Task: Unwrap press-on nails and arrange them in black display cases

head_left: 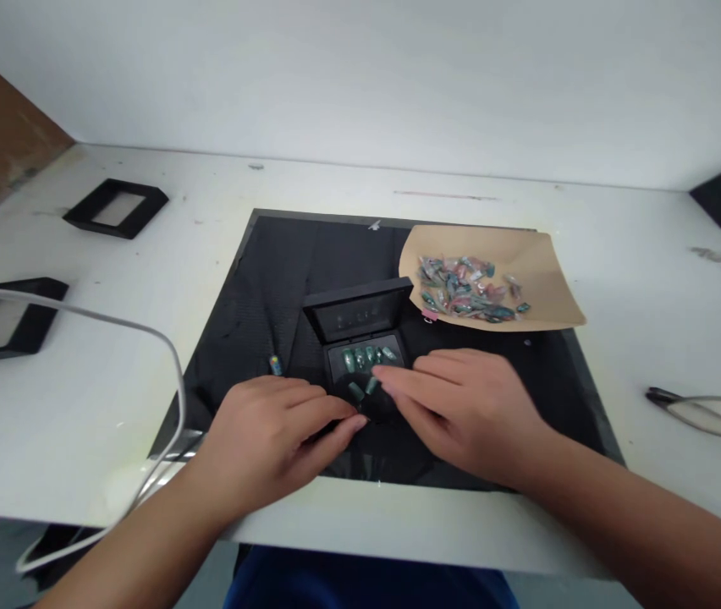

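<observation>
A small black case (336, 362) stands with its lid (360, 311) raised on the dark mat. Inside lie several green press-on nails (360, 357) in a row, and a few more (356, 391) sit closer to me. My left hand (275, 431) is at the case's near left corner, thumb and forefinger pinched together. From the right, my right hand (471, 406) reaches over the case with its fingers bunched, fingertips by the green nails. What either pinch holds, if anything, is too small or hidden to make out.
On the mat (297, 245), a tan paper tray (525, 254) holds many small wrapped nails (468, 292). A small colourful piece (275, 364) lies left. Black frames (116, 207), a white cable (170, 355) and eyeglasses (709, 414) are on the table.
</observation>
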Demonstrator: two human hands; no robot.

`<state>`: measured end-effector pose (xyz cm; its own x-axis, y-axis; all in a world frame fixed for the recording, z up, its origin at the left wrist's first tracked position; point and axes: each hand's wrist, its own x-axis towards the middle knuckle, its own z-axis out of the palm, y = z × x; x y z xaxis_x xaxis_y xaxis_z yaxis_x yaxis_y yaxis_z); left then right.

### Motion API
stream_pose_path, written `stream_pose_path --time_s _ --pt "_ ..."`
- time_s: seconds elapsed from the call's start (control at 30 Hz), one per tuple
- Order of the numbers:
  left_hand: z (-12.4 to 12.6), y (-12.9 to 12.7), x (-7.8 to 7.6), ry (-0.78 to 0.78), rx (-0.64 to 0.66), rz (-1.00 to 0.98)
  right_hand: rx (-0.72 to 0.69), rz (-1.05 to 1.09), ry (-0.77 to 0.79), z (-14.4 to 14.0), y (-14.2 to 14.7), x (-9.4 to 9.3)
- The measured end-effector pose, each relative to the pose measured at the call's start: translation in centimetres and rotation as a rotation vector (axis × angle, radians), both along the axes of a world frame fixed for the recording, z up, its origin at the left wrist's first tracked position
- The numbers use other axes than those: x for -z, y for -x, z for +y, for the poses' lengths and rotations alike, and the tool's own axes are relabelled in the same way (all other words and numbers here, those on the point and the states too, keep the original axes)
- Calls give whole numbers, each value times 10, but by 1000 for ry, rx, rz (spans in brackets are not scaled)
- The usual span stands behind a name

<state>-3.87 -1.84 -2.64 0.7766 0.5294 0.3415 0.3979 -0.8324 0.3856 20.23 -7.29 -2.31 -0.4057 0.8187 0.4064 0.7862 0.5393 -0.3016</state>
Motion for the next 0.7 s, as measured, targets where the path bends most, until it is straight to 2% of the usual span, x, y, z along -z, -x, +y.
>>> stream_pose_path --time_s 0.03,0.1,0.17,0.2,0.27,0.4,0.53,0.7 --pt "0 0 -1 2 0 8 41 -15 -61 2 -6 -7" --pt "0 2 -2 -8 11 13 218 -17 -112 10 -24 -21" --pt "0 3 -2 -24 25 10 427 -25 -36 26 -43 -32" --pt "0 4 -2 -32 29 8 446 -34 61 36 -51 -36" --pt "0 7 -1 -44 34 4 374 -35 242 58 -64 -42" --pt "2 9 2 -26 45 -1 340 -220 371 90 -70 -42" --pt "1 9 3 -21 46 -7 315 -321 384 100 -68 -34" --pt "1 7 3 -31 45 -15 334 -200 488 100 -72 -30"
